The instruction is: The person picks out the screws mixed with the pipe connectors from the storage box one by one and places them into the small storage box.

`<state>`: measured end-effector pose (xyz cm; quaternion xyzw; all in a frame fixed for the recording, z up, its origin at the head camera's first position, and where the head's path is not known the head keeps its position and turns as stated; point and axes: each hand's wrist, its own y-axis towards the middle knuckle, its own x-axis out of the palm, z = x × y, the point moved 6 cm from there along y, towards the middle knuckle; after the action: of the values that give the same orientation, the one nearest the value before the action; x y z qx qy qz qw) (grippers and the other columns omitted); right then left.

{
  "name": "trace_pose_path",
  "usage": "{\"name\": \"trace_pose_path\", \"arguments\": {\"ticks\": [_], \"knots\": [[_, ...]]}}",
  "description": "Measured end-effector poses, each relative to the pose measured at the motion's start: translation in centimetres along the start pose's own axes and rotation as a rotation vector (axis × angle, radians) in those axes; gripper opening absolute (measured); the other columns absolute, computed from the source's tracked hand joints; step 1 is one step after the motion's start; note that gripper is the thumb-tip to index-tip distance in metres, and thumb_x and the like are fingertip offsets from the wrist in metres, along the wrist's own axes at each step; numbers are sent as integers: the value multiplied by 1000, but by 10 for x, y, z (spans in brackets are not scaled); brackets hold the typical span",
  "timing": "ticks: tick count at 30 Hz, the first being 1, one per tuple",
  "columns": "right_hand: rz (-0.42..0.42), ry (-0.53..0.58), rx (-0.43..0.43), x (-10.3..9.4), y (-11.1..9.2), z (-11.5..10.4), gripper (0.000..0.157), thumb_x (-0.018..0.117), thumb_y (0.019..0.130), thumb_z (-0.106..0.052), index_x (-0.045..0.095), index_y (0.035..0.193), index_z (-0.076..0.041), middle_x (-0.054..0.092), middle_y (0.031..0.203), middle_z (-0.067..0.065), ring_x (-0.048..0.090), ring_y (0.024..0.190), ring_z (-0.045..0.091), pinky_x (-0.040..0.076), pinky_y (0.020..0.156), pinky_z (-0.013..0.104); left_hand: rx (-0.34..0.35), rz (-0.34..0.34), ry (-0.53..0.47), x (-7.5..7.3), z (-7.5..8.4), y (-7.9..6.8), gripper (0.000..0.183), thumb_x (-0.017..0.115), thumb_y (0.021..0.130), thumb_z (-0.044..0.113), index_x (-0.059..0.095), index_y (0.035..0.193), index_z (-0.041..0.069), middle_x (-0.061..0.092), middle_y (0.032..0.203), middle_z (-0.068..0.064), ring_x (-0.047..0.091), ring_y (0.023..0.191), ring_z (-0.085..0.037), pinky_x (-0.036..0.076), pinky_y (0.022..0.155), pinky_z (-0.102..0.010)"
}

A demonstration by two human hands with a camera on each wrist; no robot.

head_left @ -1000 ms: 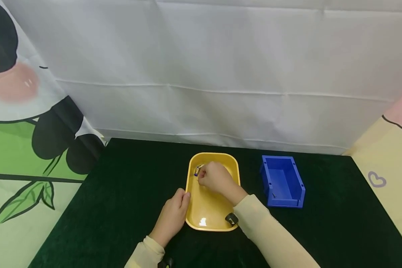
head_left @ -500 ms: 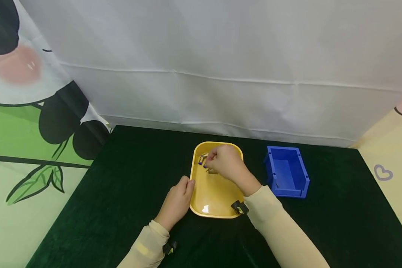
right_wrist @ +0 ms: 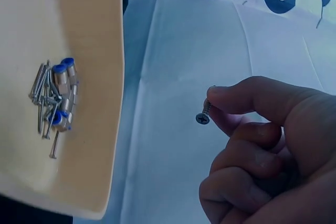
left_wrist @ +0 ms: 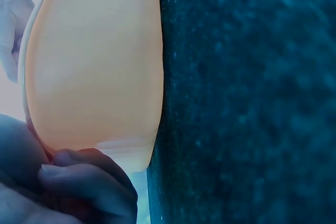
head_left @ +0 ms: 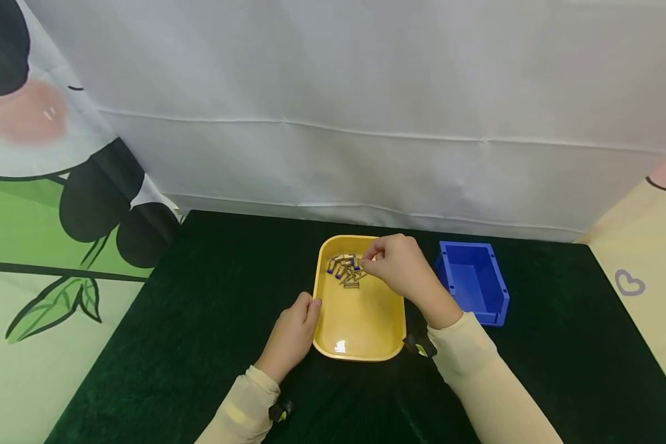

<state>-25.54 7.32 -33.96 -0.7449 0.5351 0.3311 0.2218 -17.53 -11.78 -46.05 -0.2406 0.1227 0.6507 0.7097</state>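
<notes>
My right hand (head_left: 405,271) pinches a small cross-head screw (right_wrist: 203,118) between thumb and forefinger, its head facing down in the right wrist view. That hand is over the right rim of the yellow tray (head_left: 361,327). Inside the tray, toward its far end, lies a pile of loose screws (right_wrist: 41,95) mixed with several metal fittings with blue ends (right_wrist: 60,74). My left hand (head_left: 288,336) grips the tray's left edge, thumb on the rim; in the left wrist view, its curled fingers (left_wrist: 84,182) lie against the tray's outer wall.
To the right of the tray stands a blue open-front bin (head_left: 474,290), its near left part hidden behind my right wrist. A dark green cloth (head_left: 200,308) covers the table, and a white curtain (head_left: 322,160) hangs behind its far edge.
My right hand has lifted from the pile and moved right, toward the blue bin, with the screw between its fingertips. More of the pile shows. The left hand keeps its hold on the tray.
</notes>
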Motion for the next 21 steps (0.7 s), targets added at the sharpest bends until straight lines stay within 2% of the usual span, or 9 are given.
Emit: {"name": "trace_pose_path", "arguments": {"ticks": [8, 14, 21], "knots": [[69, 9, 43, -20, -16, 14, 9, 71, 90, -20, 74, 88, -12, 44, 59, 0, 42, 49, 17, 36, 47, 26, -10, 13, 18, -1, -1, 0, 29, 40, 108, 38, 52, 107, 12, 58, 76, -7, 59, 59, -22, 45, 50, -31], [82, 10, 64, -27, -24, 23, 10, 71, 92, -18, 74, 91, -9, 47, 60, 1, 44, 50, 17, 37, 47, 25, -31, 27, 47, -5, -5, -2, 27, 41, 107, 38, 52, 107, 13, 56, 75, -7, 58, 59, -21, 45, 50, -31], [91, -6, 84, -37, -30, 40, 10, 69, 93, -20, 74, 90, -12, 46, 58, 1, 45, 50, 18, 38, 47, 25, -52, 42, 59, -8, -6, -3, 27, 41, 108, 38, 52, 107, 13, 55, 75, -7, 57, 59, -22, 44, 50, -30]]}}
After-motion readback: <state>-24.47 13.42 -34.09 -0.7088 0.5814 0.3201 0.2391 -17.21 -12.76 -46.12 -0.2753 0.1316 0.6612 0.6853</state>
